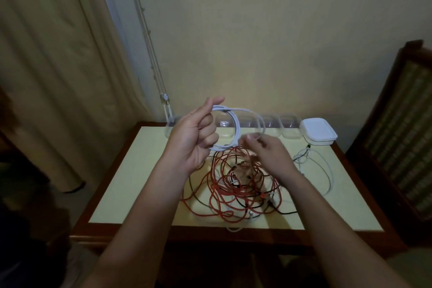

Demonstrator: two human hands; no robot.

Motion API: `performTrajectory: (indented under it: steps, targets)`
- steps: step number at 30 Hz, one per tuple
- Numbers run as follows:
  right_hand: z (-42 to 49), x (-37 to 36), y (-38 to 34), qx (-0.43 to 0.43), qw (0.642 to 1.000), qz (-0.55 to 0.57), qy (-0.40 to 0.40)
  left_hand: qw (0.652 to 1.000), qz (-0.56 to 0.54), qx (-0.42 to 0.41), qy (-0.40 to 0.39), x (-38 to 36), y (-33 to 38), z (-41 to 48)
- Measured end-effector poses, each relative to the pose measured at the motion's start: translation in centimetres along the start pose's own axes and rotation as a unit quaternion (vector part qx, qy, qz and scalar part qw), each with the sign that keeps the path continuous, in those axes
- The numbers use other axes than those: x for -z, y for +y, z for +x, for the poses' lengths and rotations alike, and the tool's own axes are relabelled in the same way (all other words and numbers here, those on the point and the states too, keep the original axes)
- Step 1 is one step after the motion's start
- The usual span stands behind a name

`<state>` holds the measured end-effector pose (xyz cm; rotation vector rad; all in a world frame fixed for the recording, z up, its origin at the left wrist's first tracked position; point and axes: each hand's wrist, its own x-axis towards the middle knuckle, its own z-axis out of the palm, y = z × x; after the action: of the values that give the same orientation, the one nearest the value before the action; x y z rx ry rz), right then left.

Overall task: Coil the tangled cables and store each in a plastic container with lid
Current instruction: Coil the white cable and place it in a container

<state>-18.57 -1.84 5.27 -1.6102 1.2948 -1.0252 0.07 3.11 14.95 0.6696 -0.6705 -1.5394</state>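
Note:
My left hand (pixel 196 138) is raised over the table and pinches a white cable coil (pixel 236 121) at its upper left, with several loops hanging in the air. My right hand (pixel 268 154) pinches the lower right side of the same coil; that part is blurred. Below both hands lies a tangle of red cables (pixel 233 184) mixed with thin black and white ones. Another white cable (pixel 320 166) lies loose at the right of the table. Clear plastic containers (pixel 289 128) stand in a row along the back edge, partly hidden by the coil.
A stack of white lids (pixel 319 132) sits at the back right corner. The table (pixel 131 184) has a pale yellow top and a dark wooden rim. A curtain hangs at the left, a wooden chair back (pixel 402 124) stands at the right.

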Motion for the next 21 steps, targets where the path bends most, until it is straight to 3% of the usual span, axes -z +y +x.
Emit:
performTrajectory:
  steps: [6,8,11,14,17,21]
  targets:
    - [1.6,3.3,-4.1,0.129,0.986,0.034,0.102,0.997,-0.079,-0.025,0.004,0.3,1.8,0.1]
    - [1.7,3.8,-3.9,0.147,0.976,-0.078,0.14,0.995,-0.098,-0.029,0.003,0.4,2.3,0.0]
    - [1.6,4.1,-1.3,0.152,0.931,-0.297,0.149,0.992,-0.123,-0.029,0.0,0.4,2.6,-0.1]
    - [0.9,3.7,1.7,0.091,0.91,-0.375,0.152,0.991,-0.131,-0.026,0.0,0.3,2.4,-0.1]
    - [0.1,3.5,3.7,0.073,0.917,-0.361,0.153,0.992,-0.128,-0.017,0.002,0.0,2.1,-0.1]
    - [-0.3,4.6,4.1,0.045,0.948,-0.255,0.186,0.989,-0.145,-0.022,0.013,0.4,2.2,0.3]
